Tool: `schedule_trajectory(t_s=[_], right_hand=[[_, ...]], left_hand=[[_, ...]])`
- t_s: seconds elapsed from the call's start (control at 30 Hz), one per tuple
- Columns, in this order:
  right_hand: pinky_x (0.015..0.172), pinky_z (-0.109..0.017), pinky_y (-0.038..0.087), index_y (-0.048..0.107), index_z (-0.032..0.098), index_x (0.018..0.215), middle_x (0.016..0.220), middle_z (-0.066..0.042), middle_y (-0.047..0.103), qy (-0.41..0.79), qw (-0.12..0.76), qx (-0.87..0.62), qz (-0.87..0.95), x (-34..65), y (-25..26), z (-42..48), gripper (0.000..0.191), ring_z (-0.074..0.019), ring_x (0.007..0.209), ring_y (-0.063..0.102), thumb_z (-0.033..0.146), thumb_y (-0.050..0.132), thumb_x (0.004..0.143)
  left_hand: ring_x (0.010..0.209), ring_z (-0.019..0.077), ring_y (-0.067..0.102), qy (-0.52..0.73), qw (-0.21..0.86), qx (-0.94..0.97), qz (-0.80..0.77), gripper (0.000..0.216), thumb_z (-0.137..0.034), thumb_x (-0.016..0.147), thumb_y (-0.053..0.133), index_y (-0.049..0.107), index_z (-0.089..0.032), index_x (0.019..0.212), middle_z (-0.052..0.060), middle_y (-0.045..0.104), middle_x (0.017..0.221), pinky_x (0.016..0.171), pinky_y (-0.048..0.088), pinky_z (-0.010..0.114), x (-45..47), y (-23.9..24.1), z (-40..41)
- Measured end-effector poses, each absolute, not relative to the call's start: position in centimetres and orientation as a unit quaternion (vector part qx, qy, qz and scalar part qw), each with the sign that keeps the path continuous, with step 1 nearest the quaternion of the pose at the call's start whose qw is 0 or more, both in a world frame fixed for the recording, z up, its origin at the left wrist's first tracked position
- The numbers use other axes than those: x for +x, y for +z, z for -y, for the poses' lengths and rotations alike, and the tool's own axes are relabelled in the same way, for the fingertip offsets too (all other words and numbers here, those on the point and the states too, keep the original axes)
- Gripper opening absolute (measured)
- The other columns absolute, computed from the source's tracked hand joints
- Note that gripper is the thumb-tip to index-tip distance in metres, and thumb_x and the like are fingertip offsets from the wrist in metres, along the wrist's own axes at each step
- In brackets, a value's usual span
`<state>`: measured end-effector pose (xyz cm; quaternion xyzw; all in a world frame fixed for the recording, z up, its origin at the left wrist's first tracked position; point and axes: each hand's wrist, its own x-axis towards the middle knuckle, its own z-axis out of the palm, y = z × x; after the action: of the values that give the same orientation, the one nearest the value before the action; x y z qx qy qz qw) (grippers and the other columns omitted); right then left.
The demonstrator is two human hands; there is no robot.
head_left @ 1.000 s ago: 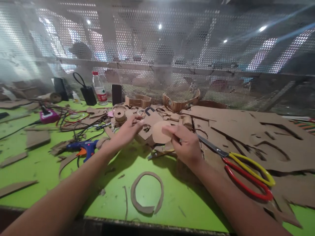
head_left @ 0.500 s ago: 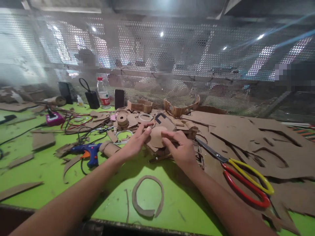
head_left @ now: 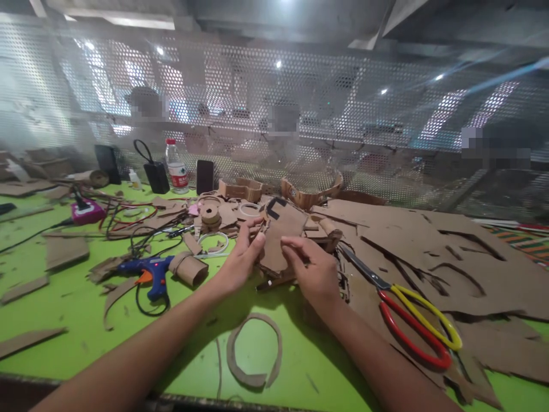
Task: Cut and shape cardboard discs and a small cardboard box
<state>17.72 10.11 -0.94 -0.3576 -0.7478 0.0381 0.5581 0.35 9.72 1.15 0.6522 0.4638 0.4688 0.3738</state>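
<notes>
My left hand (head_left: 243, 258) is closed, thumb against fingers, on a small cardboard piece (head_left: 262, 225) seen nearly edge-on. Across from it, the thumb and forefinger of my right hand (head_left: 315, 274) are pinched together, and nothing shows between them. Below and between both hands lies a flat brown cardboard panel (head_left: 281, 234) with a dark angular mark at its far end. Nearer to me, an open ring of cardboard strip (head_left: 231, 355) rests on the green table (head_left: 184, 355).
Scissors (head_left: 398, 297) with red and yellow handles lie at right on cut cardboard sheets (head_left: 429, 229). A blue glue gun (head_left: 156, 274) and a cardboard tube (head_left: 189, 269) are at left. Further back stand a water bottle (head_left: 176, 169) and a phone (head_left: 205, 176), before a perforated metal screen (head_left: 240, 86).
The rounded cardboard piece, earlier held face-up between both hands, has turned edge-on in my left hand. My right fingers have come away from it. The view has shifted slightly.
</notes>
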Motion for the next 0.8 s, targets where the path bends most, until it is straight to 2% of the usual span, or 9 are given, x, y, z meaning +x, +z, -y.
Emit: schedule_trajectory(t_s=[0.07,0.13,0.2,0.27,0.33,0.43,0.67,0.8], right_hand=[[0.066,-0.025,0.054,0.073,0.018,0.097,0.082,-0.004,0.076,0.026,0.565,-0.358,0.743,17.7,-0.9,-10.0,0.015,-0.017,0.071,0.069,0.021,0.059,0.095],[0.063,-0.025,0.053,0.072,0.019,0.095,0.079,-0.004,0.075,0.006,0.567,-0.354,0.744,17.8,-0.8,-9.9,0.013,-0.016,0.066,0.067,0.02,0.06,0.095],[0.064,-0.025,0.052,0.073,0.02,0.095,0.08,-0.004,0.076,-0.022,0.564,-0.344,0.751,18.0,-0.7,-9.8,0.014,-0.016,0.066,0.066,0.019,0.059,0.095],[0.064,-0.026,0.051,0.074,0.02,0.096,0.08,-0.005,0.077,-0.055,0.557,-0.327,0.761,18.3,-0.6,-9.9,0.015,-0.0164,0.066,0.065,0.018,0.058,0.096],[0.06,-0.027,0.048,0.075,0.02,0.097,0.079,-0.005,0.077,-0.084,0.55,-0.307,0.772,18.7,-0.6,-10.0,0.016,-0.0167,0.063,0.062,0.017,0.059,0.096],[0.056,-0.027,0.046,0.075,0.018,0.099,0.075,-0.005,0.076,-0.113,0.544,-0.291,0.779,19.1,-0.6,-10.3,0.018,-0.0169,0.059,0.057,0.014,0.058,0.096],[0.057,-0.028,0.046,0.074,0.018,0.1,0.077,-0.005,0.076,-0.126,0.537,-0.297,0.779,18.9,-0.7,-10.6,0.016,-0.0172,0.061,0.059,0.015,0.059,0.096],[0.057,-0.027,0.046,0.073,0.019,0.102,0.075,-0.004,0.074,-0.118,0.558,-0.284,0.771,19.2,-0.1,-10.1,0.017,-0.0167,0.06,0.058,0.013,0.059,0.095]], left_hand=[[0.081,0.019,0.056,0.465,0.395,0.649,-0.455,0.072,-0.064,0.088,0.045,0.028,-0.018,0.14,0.007,0.056,0.103,0.072,0.049,0.032,0.6,0.9,-9.7],[0.103,0.0244,0.058,0.465,0.407,0.649,-0.445,0.077,-0.061,0.083,0.058,0.026,-0.021,0.14,0.014,0.052,0.125,0.083,0.051,0.036,0.7,0.8,-9.5],[0.126,0.0311,0.049,0.461,0.404,0.658,-0.437,0.084,-0.054,0.077,0.07,0.025,-0.022,0.139,0.018,0.044,0.14,0.099,0.046,0.041,0.8,0.7,-9.4],[0.138,0.0354,0.038,0.461,0.395,0.664,-0.437,0.087,-0.052,0.074,0.075,0.026,-0.021,0.139,0.019,0.04,0.143,0.11,0.038,0.047,1.0,0.6,-9.3],[0.14,0.0374,0.035,0.468,0.398,0.655,-0.441,0.087,-0.054,0.075,0.074,0.027,-0.02,0.14,0.02,0.04,0.143,0.113,0.034,0.051,1.1,0.3,-9.4],[0.137,0.0372,0.038,0.472,0.422,0.636,-0.441,0.086,-0.056,0.075,0.075,0.028,-0.021,0.139,0.02,0.042,0.14,0.112,0.034,0.054,1.2,-0.3,-9.7],[0.13,0.0365,0.047,0.465,0.455,0.629,-0.425,0.095,-0.053,0.07,0.081,0.026,-0.023,0.142,0.018,0.043,0.139,0.108,0.039,0.052,1.2,-0.5,-9.7],[0.134,0.0368,0.043,0.479,0.426,0.649,-0.411,0.095,-0.051,0.068,0.083,0.027,-0.023,0.14,0.017,0.044,0.14,0.11,0.038,0.051,1.2,-0.2,-9.9]])
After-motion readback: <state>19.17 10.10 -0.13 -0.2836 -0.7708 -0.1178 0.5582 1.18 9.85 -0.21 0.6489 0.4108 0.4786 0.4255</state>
